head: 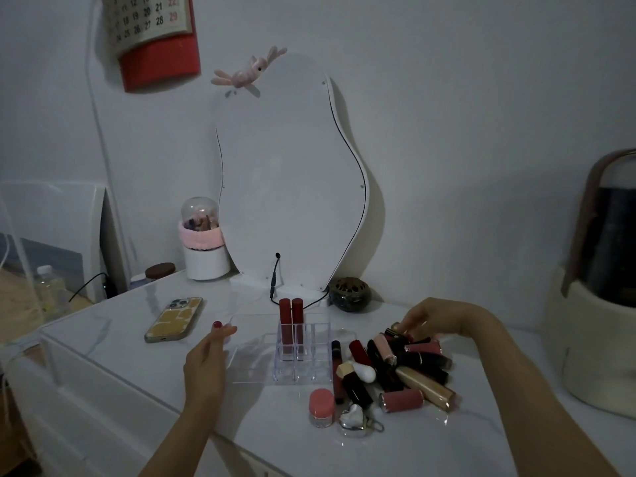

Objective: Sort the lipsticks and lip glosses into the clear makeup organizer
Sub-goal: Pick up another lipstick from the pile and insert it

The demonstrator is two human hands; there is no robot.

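two bare forearms, no sleeves, watch or bracelet showing. the left hand (206, 359) wears glossy red nail polish — one painted nail shows at a fingertip. the right hand (433, 318) shows no rings — its nails are too dim to tell.

Two red lip glosses (292, 320) are standing in the clear organizer's (311, 366) back-left slots, leaving the other slots open from above. The lipstick pile (402, 363) is crowding its right side; the pink-lidded jar (321, 407) and heart charm (354, 420) are blocking the tabletop (137, 366) in front.
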